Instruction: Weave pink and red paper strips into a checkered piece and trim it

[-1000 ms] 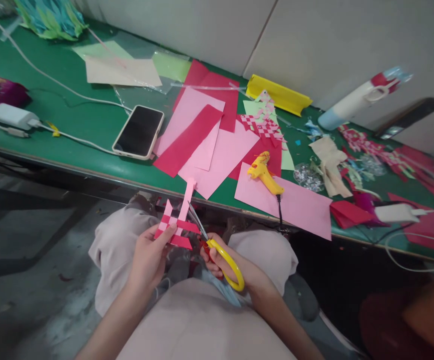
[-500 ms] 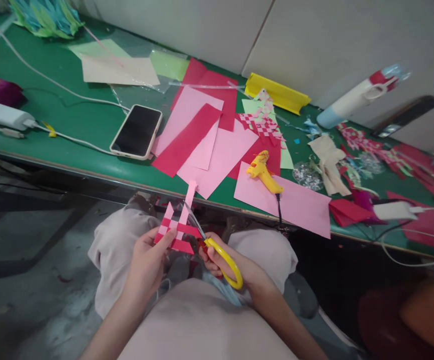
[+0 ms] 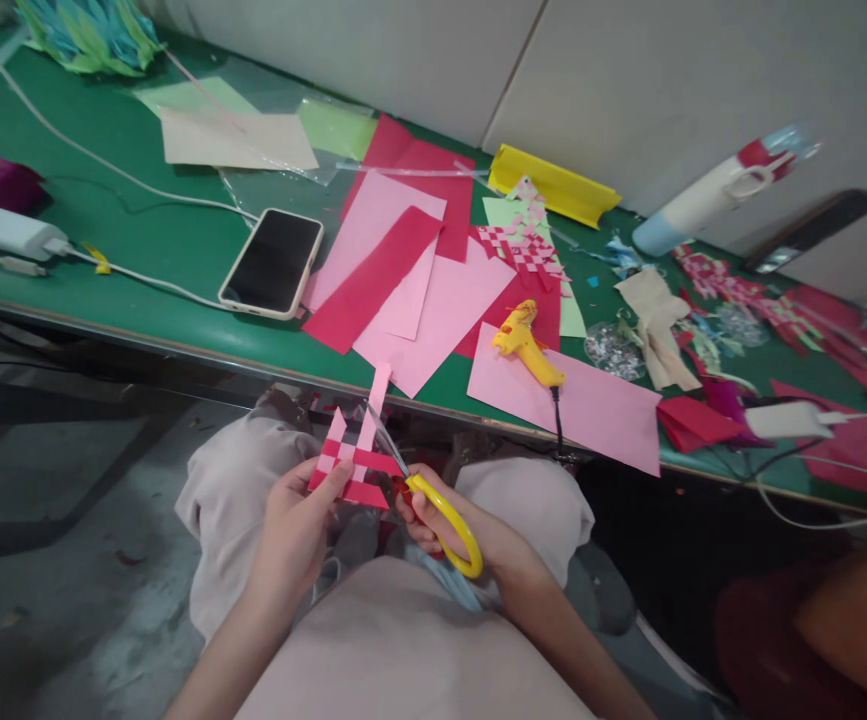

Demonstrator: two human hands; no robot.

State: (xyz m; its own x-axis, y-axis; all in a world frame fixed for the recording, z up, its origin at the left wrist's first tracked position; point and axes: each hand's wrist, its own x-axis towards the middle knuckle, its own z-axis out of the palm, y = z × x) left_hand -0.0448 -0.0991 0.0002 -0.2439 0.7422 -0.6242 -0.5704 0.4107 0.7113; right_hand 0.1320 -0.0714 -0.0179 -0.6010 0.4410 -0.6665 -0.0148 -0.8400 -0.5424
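Note:
Between the thumb and fingers of my left hand is a woven piece of pink and red paper strips, held over my lap. Several strip ends stick out of it, one long pink one pointing up toward the table edge. My right hand is closed on scissors with yellow and red handles. Their blades lie at the long pink strip, above the woven part. Just beyond, pink paper sheets and a dark red strip lie on the green table.
A phone with cables is on the left. Right of the sheets lie a yellow glue gun, woven paper pieces and a bottle. Part of another person shows at lower right.

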